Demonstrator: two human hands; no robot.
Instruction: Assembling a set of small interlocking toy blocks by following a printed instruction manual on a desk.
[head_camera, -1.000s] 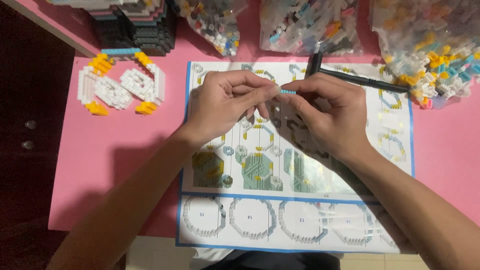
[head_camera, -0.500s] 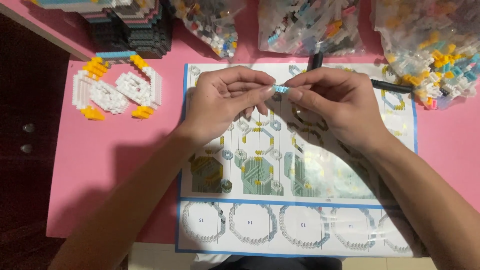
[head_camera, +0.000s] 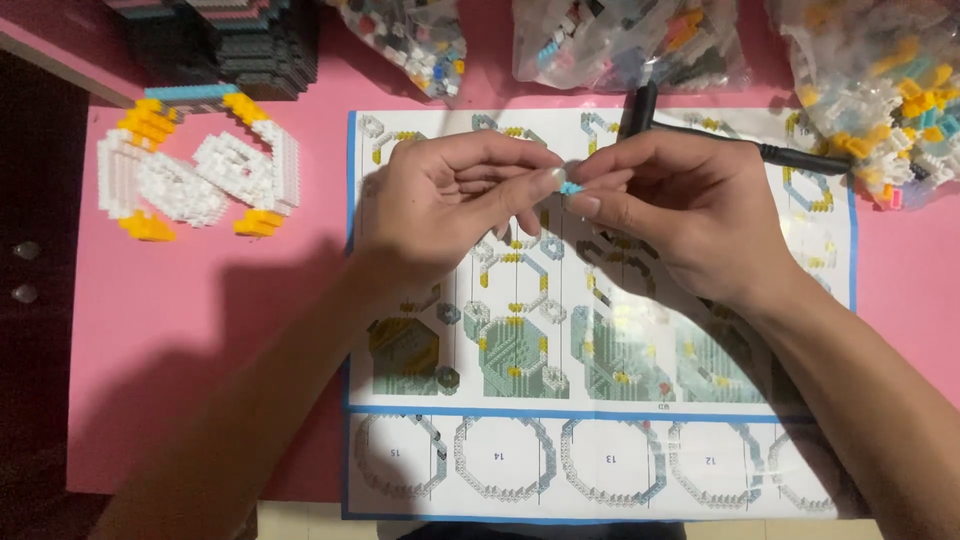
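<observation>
Pink tabletop (head_camera: 200, 330) spreads beneath your printed instruction sheet (head_camera: 600, 400); bags of loose bricks (head_camera: 620, 40) line the far edge, a white-and-yellow brick assembly (head_camera: 195, 180) sits left. Your left hand (head_camera: 440, 200) and right hand (head_camera: 680, 210) both pinch one tiny blue brick (head_camera: 571, 187) above the sheet. It looks light, rigid, easily dropped; grip its sides.

I see warm, fairly bright overhead light; my arms cast soft shadows on the pink table (head_camera: 200, 330) toward its near-left corner. Far-edge bags (head_camera: 620, 40) look slightly blurred.
</observation>
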